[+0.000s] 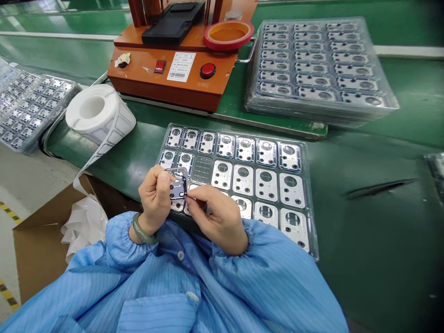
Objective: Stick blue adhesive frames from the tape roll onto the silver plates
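Between both hands is a small metal plate (178, 188) with rounded corners, a dark edge and several holes, tilted up above a clear plastic tray (310, 194). My left hand (155, 196) grips the plate's left side between thumb and fingers. At its lower right corner, the thumb and forefinger of my right hand (218, 215) are pinched together on the edge. Similar silver plates (266, 185) fill the tray's pockets in rows, and one pocket (202, 169) just behind the hands holds no plate. My hands and sleeves hide part of the front row.
An orange machine (166, 88) with a roll of red tape (229, 36) stands behind the tray. At the back right is a stack of filled trays (319, 69). A label roll (100, 113) trails its strip into a cardboard box (38, 249). Black tweezers (381, 188) lie right.
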Motion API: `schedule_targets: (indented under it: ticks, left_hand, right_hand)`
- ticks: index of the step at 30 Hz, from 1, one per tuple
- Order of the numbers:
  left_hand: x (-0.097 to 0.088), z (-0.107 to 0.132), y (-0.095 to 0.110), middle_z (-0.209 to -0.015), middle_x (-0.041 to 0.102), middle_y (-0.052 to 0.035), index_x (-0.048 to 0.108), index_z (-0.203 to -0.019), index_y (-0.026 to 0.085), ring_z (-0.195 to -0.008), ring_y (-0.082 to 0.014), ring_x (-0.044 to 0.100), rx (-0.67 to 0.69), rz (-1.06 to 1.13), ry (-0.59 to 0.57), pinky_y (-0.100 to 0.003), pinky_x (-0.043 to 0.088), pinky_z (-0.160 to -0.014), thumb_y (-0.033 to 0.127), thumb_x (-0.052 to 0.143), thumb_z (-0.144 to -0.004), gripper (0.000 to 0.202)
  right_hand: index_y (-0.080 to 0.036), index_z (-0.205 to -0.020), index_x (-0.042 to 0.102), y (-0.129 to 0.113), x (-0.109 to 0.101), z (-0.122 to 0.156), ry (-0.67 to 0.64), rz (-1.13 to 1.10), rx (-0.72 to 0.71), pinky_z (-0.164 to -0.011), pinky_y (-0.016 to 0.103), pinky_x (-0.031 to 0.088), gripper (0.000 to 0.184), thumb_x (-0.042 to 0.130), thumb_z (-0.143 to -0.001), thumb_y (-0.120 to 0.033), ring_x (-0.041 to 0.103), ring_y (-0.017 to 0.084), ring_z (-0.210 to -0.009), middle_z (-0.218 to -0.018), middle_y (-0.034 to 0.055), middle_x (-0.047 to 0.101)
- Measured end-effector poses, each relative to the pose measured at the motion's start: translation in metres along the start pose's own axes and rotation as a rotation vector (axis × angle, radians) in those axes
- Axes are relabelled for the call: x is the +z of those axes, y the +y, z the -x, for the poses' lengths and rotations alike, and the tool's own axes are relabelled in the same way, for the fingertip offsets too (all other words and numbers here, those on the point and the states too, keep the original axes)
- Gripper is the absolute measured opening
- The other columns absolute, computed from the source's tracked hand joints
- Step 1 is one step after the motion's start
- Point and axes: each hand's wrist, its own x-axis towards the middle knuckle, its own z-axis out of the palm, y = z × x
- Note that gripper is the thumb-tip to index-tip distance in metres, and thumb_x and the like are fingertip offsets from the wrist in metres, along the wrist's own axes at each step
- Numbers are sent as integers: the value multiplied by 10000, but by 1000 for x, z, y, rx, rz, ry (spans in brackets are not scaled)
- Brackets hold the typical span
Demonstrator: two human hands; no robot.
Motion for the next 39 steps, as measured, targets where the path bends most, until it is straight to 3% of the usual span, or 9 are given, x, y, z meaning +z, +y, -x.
schedule_targets:
  ticks: [6,15,27,30,32,35,39]
  left_hand:
    - [0,1,-1,-633,505,23,564,-680,194,-583,-101,469,31,22,3,-232,388,-581,370,453,-952,343]
    - [0,0,4,-615,449,40,506,-667,185,-550,-76,417,110,-138,1,-207,368,-561,274,433,-966,320]
    - [0,-1,9,-577,455,53,495,-664,180,-523,-62,420,140,-235,-14,-187,363,-537,224,453,-952,294]
    - [0,0,13,-572,466,49,500,-651,177,-524,-66,428,115,-255,-22,-190,365,-532,245,468,-947,305]
    - [-1,1,16,-575,480,47,512,-658,176,-516,-64,431,70,-262,-14,-187,361,-517,255,465,-950,306]
    - [0,1,19,-582,492,45,524,-667,174,-514,-63,438,12,-254,8,-183,358,-505,283,452,-957,318]
    - [1,2,21,-579,493,42,517,-654,174,-526,-68,450,-8,-245,10,-183,373,-521,320,448,-959,344]
  right_hand:
    - [-198,-884,597,1,1,1,14,-23,-11,-624,246,523,131,577,-837,-77,648,129,-719,-810,28,700]
    - [-175,-927,591,2,1,2,1,51,-48,-617,257,513,103,569,-847,-114,643,140,-707,-808,47,699]
    - [-144,-1100,596,4,4,10,156,350,-222,-605,285,517,217,529,-896,-179,681,187,-714,-865,89,735]
    - [-156,-1302,499,4,4,12,223,322,-126,-580,274,522,397,516,-908,-202,665,158,-655,-935,92,732]
    - [-173,-1327,480,3,3,12,260,245,-25,-585,266,532,415,508,-916,-215,654,140,-635,-953,85,726]
    - [-185,-1118,605,0,1,9,203,91,116,-584,252,530,231,511,-916,-246,641,127,-630,-844,47,710]
    - [-180,-923,635,-5,-2,4,33,-78,233,-547,232,508,140,560,-890,-292,604,111,-593,-742,19,673]
